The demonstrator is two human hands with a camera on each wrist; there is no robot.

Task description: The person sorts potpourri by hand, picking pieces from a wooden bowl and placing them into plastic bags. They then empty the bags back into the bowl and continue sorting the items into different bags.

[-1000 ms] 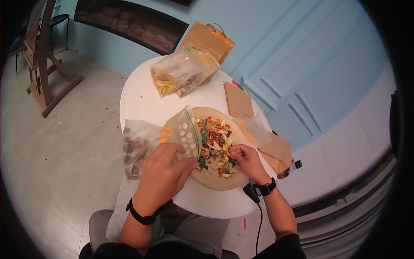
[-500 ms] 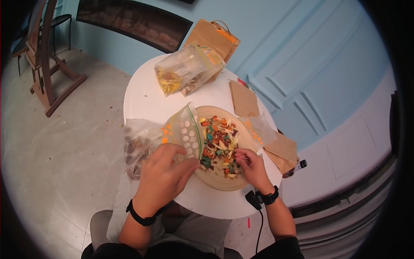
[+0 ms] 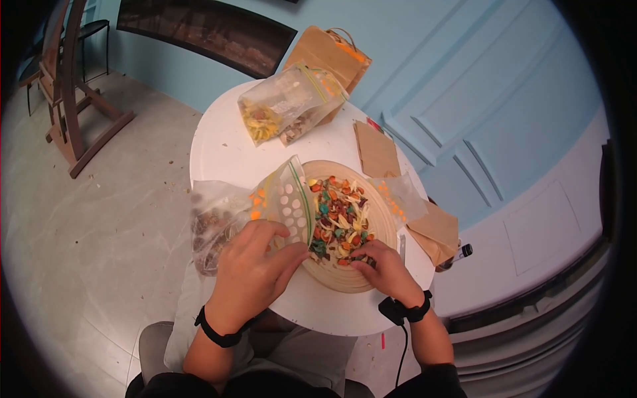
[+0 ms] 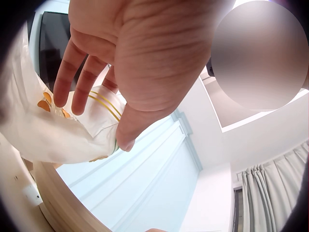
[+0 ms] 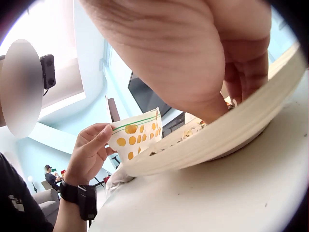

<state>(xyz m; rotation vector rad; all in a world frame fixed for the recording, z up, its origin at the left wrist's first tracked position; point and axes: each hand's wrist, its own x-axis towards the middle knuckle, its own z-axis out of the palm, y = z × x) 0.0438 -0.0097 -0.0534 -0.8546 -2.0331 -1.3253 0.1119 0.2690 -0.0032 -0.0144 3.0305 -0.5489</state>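
Note:
A round pale wooden plate (image 3: 381, 232) holds a mix of dried pieces (image 3: 340, 212) in orange, green, yellow and dark red, like potpourri. My left hand (image 3: 249, 268) pinches the edge of a clear zip bag (image 3: 292, 199) with pale and orange dots, its mouth by the plate's left rim. The bag's green seal strip shows in the right wrist view. My right hand (image 3: 388, 270) reaches over the plate's near right side, thumb and fingertips down among the pieces. In the right wrist view the rim (image 5: 193, 162) partly hides those fingertips, so I cannot tell what they hold.
Filled zip bags (image 3: 272, 109) and a brown paper bag (image 3: 325, 56) stand at the table's back. Another clear bag (image 3: 212, 225) with brown contents lies left. Brown paper packets (image 3: 434, 232) and a dotted clear bag (image 3: 401, 199) lie right of the plate. A black cable (image 3: 405, 351) hangs from the right wrist.
My right hand has shifted toward the near side of the plate, its fingers lowering into the pieces. The left hand keeps its grip on the bag with little movement.

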